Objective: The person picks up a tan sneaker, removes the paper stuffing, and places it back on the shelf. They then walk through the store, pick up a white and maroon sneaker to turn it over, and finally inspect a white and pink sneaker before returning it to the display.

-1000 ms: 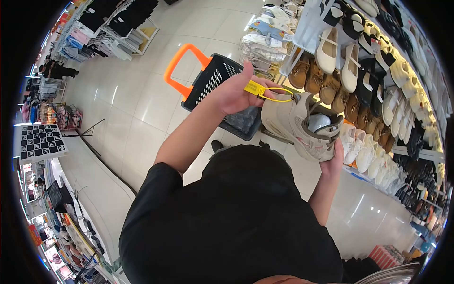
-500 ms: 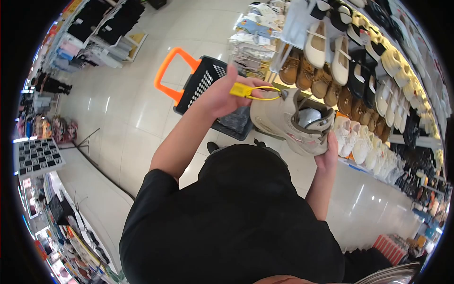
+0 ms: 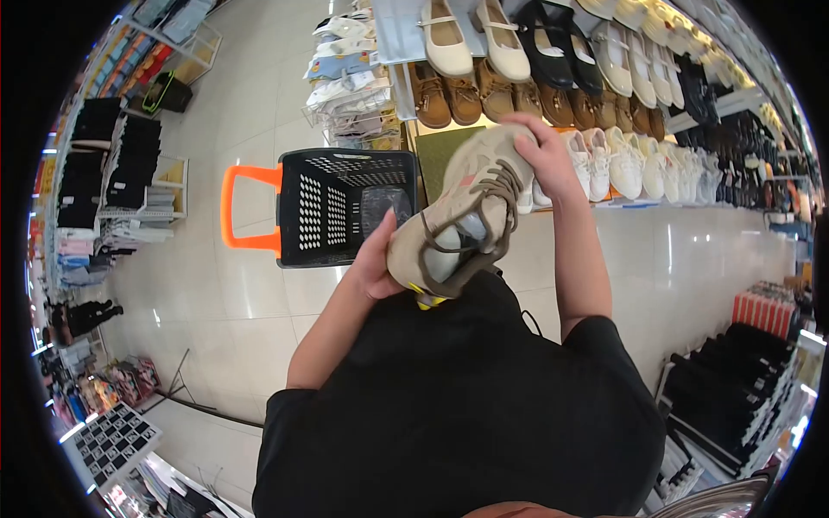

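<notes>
A beige sneaker (image 3: 471, 177) with dark brown laces is held up in front of my chest, its toe pointing away to the upper right. Around the heel end, my left hand (image 3: 377, 261) is closed, thumb up along the side. My right hand (image 3: 550, 158) grips the toe end from the right. Pale silvery stuffing shows inside the shoe's opening. Under the heel a yellow tag (image 3: 428, 300) hangs, partly hidden by the shoe. Its loop is mostly out of sight.
A black shopping basket (image 3: 289, 211) with an orange handle (image 3: 230, 207) stands on the floor at left, a dark plastic-wrapped item inside. Ahead, shelves carry cream flats (image 3: 447, 47), brown shoes (image 3: 496, 93) and white sneakers (image 3: 625, 168). Folded clothes hang on racks (image 3: 129, 164) to the left.
My left hand has left the yellow tag and now holds the heel. My right hand has moved up to the toe, and the sneaker has turned. The view has swung right.
</notes>
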`<state>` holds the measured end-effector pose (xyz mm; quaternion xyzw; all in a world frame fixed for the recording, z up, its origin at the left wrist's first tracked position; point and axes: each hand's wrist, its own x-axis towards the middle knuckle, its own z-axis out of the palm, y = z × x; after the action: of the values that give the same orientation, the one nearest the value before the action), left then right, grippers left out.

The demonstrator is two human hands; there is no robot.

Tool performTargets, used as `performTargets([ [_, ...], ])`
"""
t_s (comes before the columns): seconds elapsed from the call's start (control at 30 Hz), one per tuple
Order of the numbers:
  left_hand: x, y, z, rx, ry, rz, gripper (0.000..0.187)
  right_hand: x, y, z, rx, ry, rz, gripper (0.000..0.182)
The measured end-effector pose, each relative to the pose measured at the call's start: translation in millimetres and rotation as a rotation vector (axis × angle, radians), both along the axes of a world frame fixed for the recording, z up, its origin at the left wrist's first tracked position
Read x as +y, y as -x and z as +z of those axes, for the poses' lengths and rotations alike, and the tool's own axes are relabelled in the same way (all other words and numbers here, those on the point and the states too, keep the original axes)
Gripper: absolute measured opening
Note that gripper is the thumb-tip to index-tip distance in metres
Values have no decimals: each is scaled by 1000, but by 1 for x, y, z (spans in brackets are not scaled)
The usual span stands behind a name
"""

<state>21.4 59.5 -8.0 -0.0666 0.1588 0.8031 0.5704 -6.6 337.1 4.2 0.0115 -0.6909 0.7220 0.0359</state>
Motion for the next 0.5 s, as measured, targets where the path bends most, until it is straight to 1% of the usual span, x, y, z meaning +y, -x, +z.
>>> performTargets([
  [0.03,4,-5,-1,31,14,10,62,-6,3,6,-16,-15,-56,36],
  [0.07,8,-9,0,203,-1,25,65,-13,7,7,-24,35,-101,35],
  [0.13,13,-8,9,228,9,52,68,-26,15,10,-37,135,-179,33],
  [0.23,12,-6,3,271,14,140,63,-40,19,8,13,332,-216,38],
  [0.27,12,-6,1,224,10,166,61,-43,18,6,18,389,-231,40],
  [0.3,10,-8,0,176,7,193,60,-48,16,2,95,264,-260,45],
  [0.33,8,-8,-2,130,5,223,58,-50,9,2,199,200,-247,45],
  [0.37,7,-6,-6,145,-13,253,52,-52,1,3,303,134,-231,44],
  [0.4,7,-5,-6,141,6,276,51,-53,-9,5,407,67,-213,43],
  [0.43,7,-4,-6,134,24,299,50,-54,-18,15,478,-126,-214,45],
  [0.5,6,-1,-2,134,78,323,48,-60,-33,42,443,-544,-133,42],
])
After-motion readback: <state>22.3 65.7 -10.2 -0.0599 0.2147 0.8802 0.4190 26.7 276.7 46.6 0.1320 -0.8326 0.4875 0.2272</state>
